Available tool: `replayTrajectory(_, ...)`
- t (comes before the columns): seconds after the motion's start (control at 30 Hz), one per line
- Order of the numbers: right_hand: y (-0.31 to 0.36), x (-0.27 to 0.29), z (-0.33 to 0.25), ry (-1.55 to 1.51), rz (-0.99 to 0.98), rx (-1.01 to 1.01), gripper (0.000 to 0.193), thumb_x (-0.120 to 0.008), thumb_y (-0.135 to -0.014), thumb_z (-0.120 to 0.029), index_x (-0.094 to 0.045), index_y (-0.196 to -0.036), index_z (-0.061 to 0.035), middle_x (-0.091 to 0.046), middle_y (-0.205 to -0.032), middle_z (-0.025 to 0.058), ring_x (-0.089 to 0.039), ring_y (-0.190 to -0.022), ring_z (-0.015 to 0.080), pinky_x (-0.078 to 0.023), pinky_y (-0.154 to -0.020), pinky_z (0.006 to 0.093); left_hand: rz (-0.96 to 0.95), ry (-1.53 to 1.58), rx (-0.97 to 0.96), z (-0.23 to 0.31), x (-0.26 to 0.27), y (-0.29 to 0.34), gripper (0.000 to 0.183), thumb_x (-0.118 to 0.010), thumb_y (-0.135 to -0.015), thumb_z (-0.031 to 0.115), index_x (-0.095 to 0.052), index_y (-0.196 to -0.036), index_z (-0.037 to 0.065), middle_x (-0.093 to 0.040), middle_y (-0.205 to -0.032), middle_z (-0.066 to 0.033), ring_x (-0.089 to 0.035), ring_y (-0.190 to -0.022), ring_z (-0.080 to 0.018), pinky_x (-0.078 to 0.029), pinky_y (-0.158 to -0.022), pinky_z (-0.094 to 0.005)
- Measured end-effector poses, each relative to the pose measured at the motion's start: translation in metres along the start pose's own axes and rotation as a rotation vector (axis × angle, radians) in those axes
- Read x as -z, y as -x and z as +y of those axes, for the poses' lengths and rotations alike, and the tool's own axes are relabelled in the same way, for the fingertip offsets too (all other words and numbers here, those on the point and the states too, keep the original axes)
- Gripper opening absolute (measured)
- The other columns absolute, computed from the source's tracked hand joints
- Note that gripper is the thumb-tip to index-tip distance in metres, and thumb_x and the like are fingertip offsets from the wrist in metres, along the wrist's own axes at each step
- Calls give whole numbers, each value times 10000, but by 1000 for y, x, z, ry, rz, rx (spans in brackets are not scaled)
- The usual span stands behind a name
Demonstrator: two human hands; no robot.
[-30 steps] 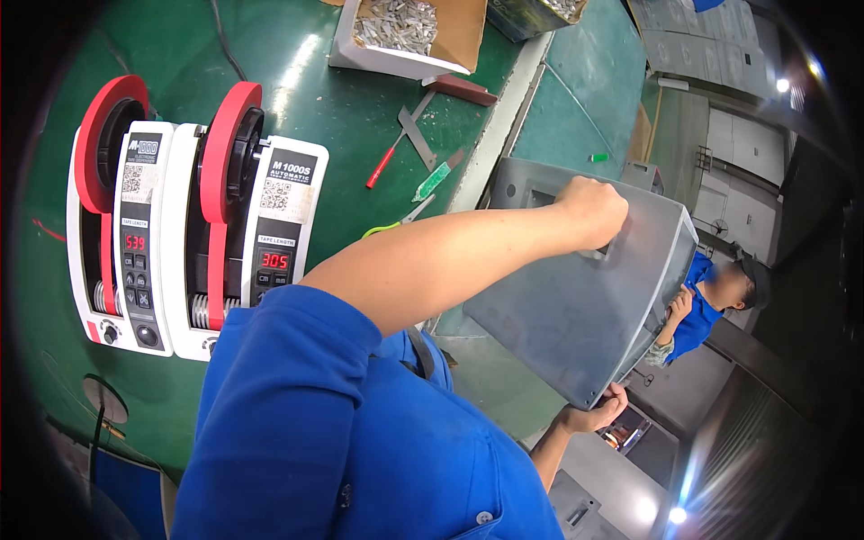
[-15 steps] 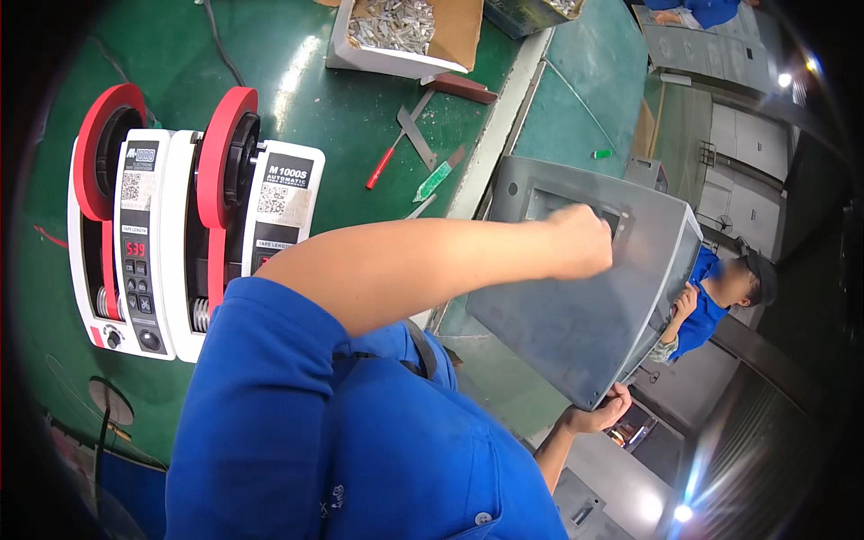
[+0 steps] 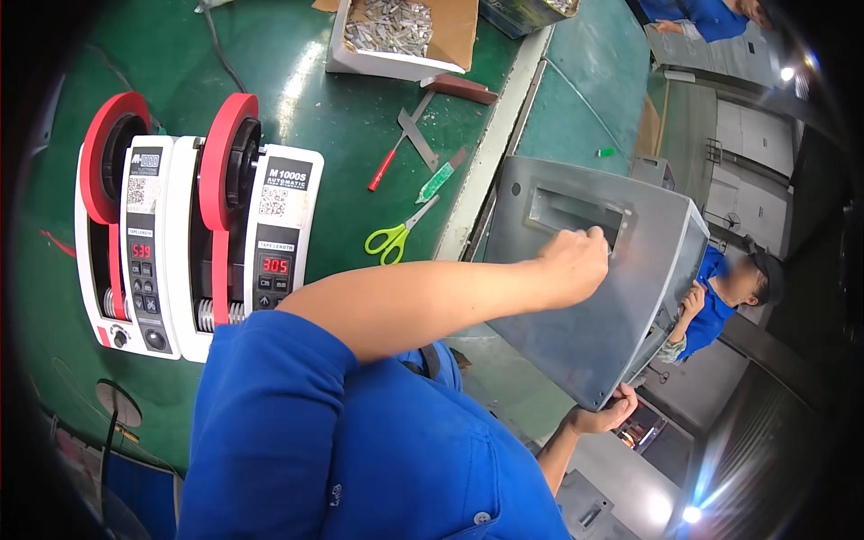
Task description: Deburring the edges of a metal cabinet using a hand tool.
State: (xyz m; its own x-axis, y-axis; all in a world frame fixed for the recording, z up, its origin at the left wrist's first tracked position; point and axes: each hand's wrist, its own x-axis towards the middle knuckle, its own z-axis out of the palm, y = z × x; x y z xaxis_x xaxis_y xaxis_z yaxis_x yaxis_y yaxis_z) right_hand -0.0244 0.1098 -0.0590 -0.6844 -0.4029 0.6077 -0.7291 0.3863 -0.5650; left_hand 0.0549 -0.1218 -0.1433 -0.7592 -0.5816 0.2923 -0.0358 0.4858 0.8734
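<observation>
Two white tape dispensers with red reels [image 3: 193, 243] stand on a green table [image 3: 360, 117]. A cardboard box [image 3: 405, 36] holds small metal pieces. The left hand [image 3: 576, 265] rests curled on a grey sheet-metal housing [image 3: 603, 315]; the right hand [image 3: 605, 416] grips its lower edge.

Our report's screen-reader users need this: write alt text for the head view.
A person's left hand presses the slotted face of a grey sheet-metal housing while the right hand grips its lower corner. Beside it, two white-and-red tape dispensers and yellow-green scissors sit on a green bench.
</observation>
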Motion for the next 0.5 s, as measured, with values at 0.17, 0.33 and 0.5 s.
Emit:
replayTrajectory(0.17,0,-5,-9,19,-15,15,313,-307,-833,-227,-487,-837,29,-401,-689,40,-356,-620,107,-291,-577,233,18,-117,75,-42,-18,11,224,-482,-712,81,-463,-920,0,-478,-796,-122,-533,-735,-261,-454,-603,-359)
replayTrajectory(0.33,-1,-10,-10,-5,38,5,313,-298,-836,-225,-483,-839,28,-400,-660,39,-355,-599,106,-290,-567,226,80,-48,-4,-89,-33,21,167,-461,-738,66,-434,-899,33,-491,-857,-112,-530,-794,-265,-447,-617,-378)
replayTrajectory(0.5,-1,-12,-14,-23,48,-8,308,-291,-832,-220,-474,-842,27,-407,-641,37,-362,-580,101,-292,-547,219,-152,-116,45,-99,-29,5,265,-467,-710,33,-398,-965,48,-504,-930,-95,-556,-777,-277,-448,-620,-393)
